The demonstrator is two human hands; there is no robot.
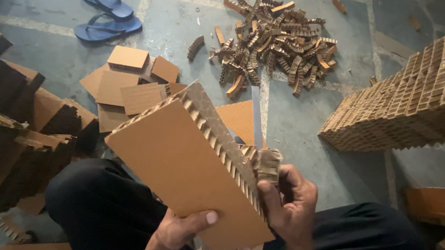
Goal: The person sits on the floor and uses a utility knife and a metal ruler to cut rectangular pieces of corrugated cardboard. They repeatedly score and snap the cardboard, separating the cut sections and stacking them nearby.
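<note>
A thick honeycomb cardboard panel is tilted up in front of me, its brown face toward me and its corrugated edge on the right. My left hand grips its lower edge, thumb on the face. My right hand pinches a torn strip of the cardboard edge at the panel's lower right. A thin metal blade sticks up behind the panel's edge; I cannot tell what holds it.
A heap of torn cardboard strips lies on the concrete floor ahead. Flat cardboard pieces lie at centre left. Trimmed honeycomb blocks are stacked right; dark cardboard piles left. Blue sandals at top left.
</note>
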